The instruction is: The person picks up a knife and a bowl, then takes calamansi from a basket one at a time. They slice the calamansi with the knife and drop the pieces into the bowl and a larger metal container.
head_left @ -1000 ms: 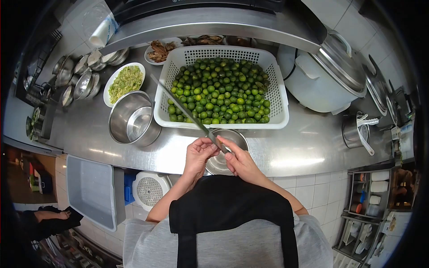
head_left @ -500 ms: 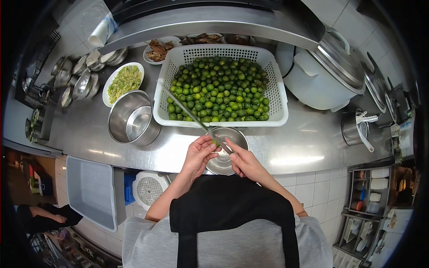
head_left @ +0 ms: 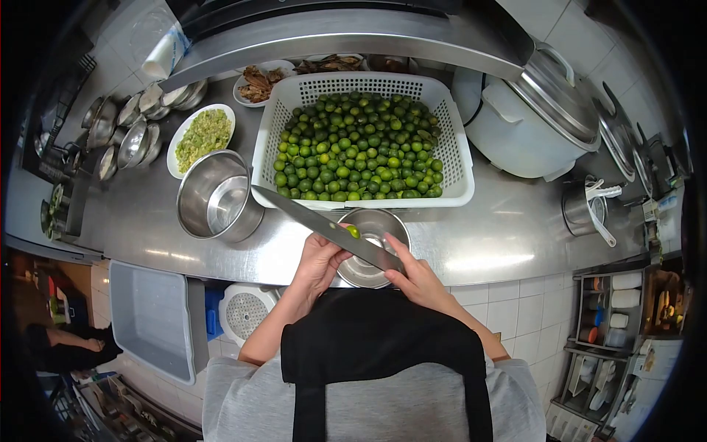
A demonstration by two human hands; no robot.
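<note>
My left hand [head_left: 318,261] pinches a small green lime [head_left: 353,231] over a round steel bowl [head_left: 377,215] at the counter's front edge. My right hand [head_left: 421,278] is closed around the end of a large knife [head_left: 309,220]. The blade points to the upper left, its flat side showing, and passes over the fingers of my left hand, partly hiding them. Just beyond my hands, a white perforated basket [head_left: 362,203] holds several green limes [head_left: 357,147]. A deeper steel pot [head_left: 221,193] stands left of the bowl.
A plate of chopped green food [head_left: 203,138] and stacked metal bowls [head_left: 135,144] are at the left. A large lidded pot [head_left: 515,132] and a small pot with utensils [head_left: 582,215] stand at the right. A grey tub [head_left: 151,317] is below the counter, with another person's arm [head_left: 74,339] beyond it.
The knife has turned from edge-on to flatter, its tip lower and further left. My right hand has shifted slightly right. At the lower left, the other person has moved left.
</note>
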